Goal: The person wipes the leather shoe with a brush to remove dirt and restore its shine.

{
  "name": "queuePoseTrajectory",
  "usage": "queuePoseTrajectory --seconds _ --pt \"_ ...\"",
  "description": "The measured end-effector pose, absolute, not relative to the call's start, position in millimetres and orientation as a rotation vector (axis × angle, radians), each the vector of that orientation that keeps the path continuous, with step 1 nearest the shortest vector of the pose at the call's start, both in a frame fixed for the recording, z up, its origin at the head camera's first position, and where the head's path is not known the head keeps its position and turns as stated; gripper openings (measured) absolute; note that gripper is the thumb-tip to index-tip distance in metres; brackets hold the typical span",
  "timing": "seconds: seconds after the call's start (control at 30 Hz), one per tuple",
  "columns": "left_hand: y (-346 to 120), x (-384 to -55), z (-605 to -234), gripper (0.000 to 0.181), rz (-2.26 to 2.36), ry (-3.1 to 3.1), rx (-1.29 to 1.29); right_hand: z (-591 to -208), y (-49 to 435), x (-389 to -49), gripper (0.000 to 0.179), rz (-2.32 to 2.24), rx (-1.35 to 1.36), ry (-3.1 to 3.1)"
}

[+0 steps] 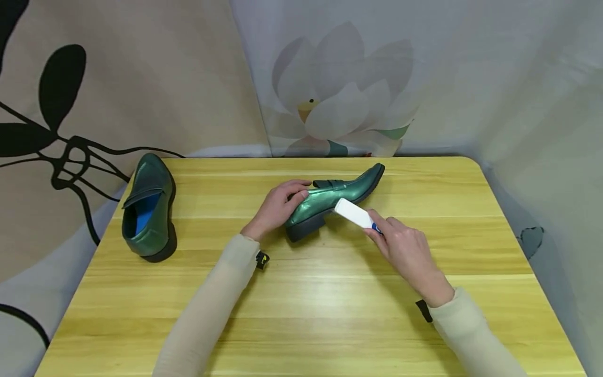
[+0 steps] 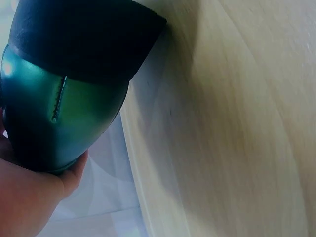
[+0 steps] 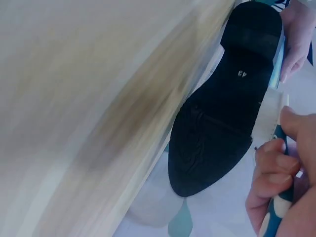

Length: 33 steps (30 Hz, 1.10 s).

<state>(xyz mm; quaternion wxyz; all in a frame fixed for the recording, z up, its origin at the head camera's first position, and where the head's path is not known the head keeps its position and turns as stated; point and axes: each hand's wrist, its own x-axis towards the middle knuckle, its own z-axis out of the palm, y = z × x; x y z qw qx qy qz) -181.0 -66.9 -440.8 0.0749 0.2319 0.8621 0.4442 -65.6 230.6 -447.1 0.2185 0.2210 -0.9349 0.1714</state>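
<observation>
A shiny green loafer (image 1: 320, 201) with a black sole is tilted on its side above the table, toe to the upper right. My left hand (image 1: 281, 205) grips it at the heel opening, thumb outside; the left wrist view shows the heel end (image 2: 74, 108) close up. With curled fingers my right hand (image 1: 402, 246) holds a brush (image 1: 353, 213) by its blue-and-white handle (image 3: 276, 210). The white brush head lies against the loafer's side near the sole edge. In the right wrist view the black sole (image 3: 217, 118) faces the camera.
A second green loafer (image 1: 151, 209) with a blue insole stands upright at the table's left edge. The wooden table (image 1: 320, 314) runs back to a fabric backdrop (image 1: 188, 78) printed with leaves and a flower.
</observation>
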Motion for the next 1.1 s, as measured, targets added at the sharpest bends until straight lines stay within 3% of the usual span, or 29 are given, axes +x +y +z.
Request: queuePoseTrajectory --seconds 0.33,0.73,1.1 --pt "-66.1 -180.7 -442.7 0.035 1.359 2.594 0.734 -449.2 199.7 -64.3 0.049 0.561 0.734 -2.645" --pt "-67.8 -181.3 -442.6 0.036 1.367 2.606 0.717 -447.4 249.1 -73.9 0.048 0.689 0.382 -2.646" --pt "-65.4 -176.0 -443.1 0.033 1.363 2.639 0.721 -438.9 199.4 -79.2 0.058 0.844 0.509 -2.619"
